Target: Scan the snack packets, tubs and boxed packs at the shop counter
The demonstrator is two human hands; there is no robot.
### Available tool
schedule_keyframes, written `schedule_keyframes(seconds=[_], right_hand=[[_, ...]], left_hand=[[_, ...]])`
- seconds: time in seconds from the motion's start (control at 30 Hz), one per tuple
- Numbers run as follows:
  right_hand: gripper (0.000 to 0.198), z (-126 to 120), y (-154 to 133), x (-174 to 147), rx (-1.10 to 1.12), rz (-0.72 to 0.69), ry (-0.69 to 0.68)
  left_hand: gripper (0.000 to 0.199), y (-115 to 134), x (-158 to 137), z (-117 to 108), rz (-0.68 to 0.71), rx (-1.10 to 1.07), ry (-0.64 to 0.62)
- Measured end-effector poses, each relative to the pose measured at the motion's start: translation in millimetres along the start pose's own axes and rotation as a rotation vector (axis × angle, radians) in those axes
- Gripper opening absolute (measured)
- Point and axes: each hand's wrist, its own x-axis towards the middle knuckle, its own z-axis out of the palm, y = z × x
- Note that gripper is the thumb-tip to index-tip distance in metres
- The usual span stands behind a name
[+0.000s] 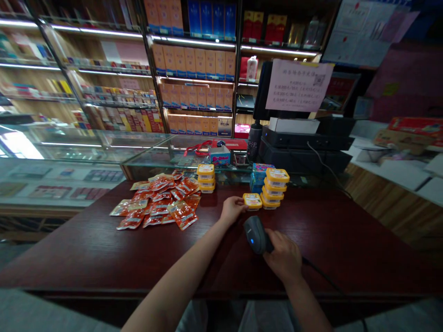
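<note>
My right hand (285,256) is wrapped round the handle of a dark barcode scanner (255,235) with a small blue light, its cable trailing to the lower right. The scanner's head tilts toward a single yellow-lidded tub (252,201) on the dark wooden counter. With its fingertips, my left hand (233,208) grips the left side of that tub. Just right of it rises a stack of similar yellow tubs (275,186). Another, shorter stack of tubs (206,179) stands farther left. Beside that lies a heap of red-orange snack packets (161,200).
Behind the tubs are blue boxes (258,177) and a glass display case (148,157). A monitor with a paper sign (297,85) and black machines (304,152) stand at the back right. Shelves of boxed goods (197,62) line the wall.
</note>
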Motion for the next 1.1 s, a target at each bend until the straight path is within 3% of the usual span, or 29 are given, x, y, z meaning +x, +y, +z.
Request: schedule_keyframes(seconds=[0.13, 0.27, 0.5, 0.57, 0.63, 0.77, 0.9, 1.0, 1.1], right_hand=[[0.037, 1, 1, 1, -0.008, 0.002, -0.009], [0.035, 0, 1, 1, -0.016, 0.013, -0.059], [0.031, 3, 3, -2, -0.011, -0.005, -0.066], [0.031, 4, 3, -3, -0.024, -0.008, -0.067], [0.032, 5, 3, -3, -0.031, -0.011, -0.067], [0.032, 8, 3, -4, -0.028, -0.016, -0.062], [0.030, 9, 2, -3, -0.031, -0.011, -0.067], [0.031, 9, 2, -3, -0.031, 0.006, -0.087], [0.032, 8, 2, -2, -0.022, 0.003, -0.106]], left_hand=[[0.026, -3, 0, 4, 0.039, 0.028, -0.031], [0.025, -3, -6, -12, 0.185, 0.249, -0.032], [0.019, 35, -14, -89, 0.597, 0.780, 0.441], [0.023, 52, -10, -114, 0.631, 0.924, 0.597], [0.030, 67, -3, -136, 0.632, 1.034, 0.656], [0.039, 82, 20, -165, 0.599, 1.139, 0.501], [0.029, 85, 39, -176, 0.562, 1.151, 0.318], [0.026, 90, 40, -177, 0.606, 1.186, 0.286], [0.025, 95, 28, -171, 0.636, 1.194, 0.333]])
